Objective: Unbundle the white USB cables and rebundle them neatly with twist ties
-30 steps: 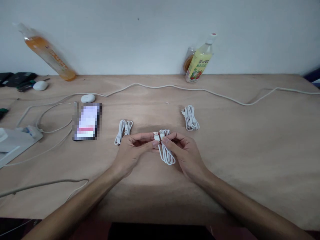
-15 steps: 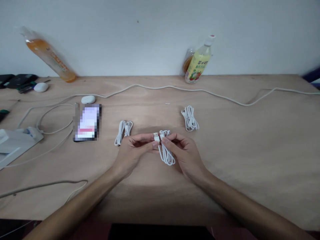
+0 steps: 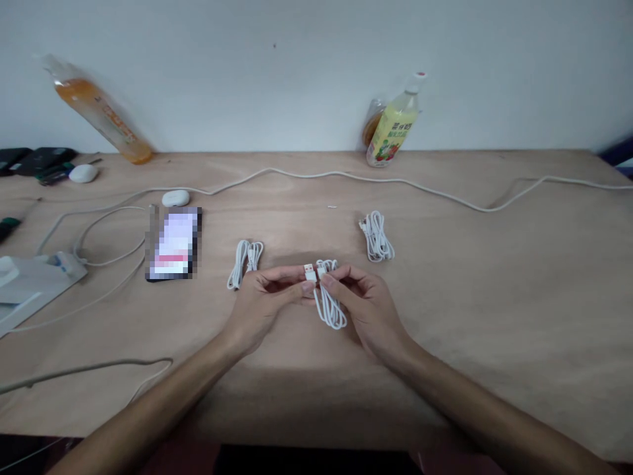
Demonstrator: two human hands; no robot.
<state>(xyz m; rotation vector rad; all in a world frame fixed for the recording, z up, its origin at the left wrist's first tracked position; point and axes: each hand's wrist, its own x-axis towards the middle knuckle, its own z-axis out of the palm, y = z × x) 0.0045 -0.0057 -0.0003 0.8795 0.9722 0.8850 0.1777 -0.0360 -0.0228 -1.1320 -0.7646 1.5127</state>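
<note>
Between my two hands is a coiled white USB cable (image 3: 332, 310), held above the wooden table. My left hand (image 3: 264, 300) pinches its USB plug between thumb and fingers, the metal end facing up and away. My right hand (image 3: 363, 300) grips the cable's other connector together with the top of the coil, thumb on top. The loops hang below my right thumb. Beyond my left hand lies a second coiled white cable (image 3: 241, 262), partly hidden by that hand. A third coiled white cable (image 3: 378, 237) rests past my right hand.
A phone (image 3: 174, 244) and a white earbud case (image 3: 175, 198) lie at left, near a white power strip (image 3: 44, 284) with cords. A long white cord (image 3: 326, 175) crosses the table (image 3: 494, 277). An orange drink bottle (image 3: 101, 119) and a yellow drink bottle (image 3: 394, 125) stand by the wall.
Hardly anything differs. Both hands keep the same grip on the cable, and the whole view has shifted down very slightly.
</note>
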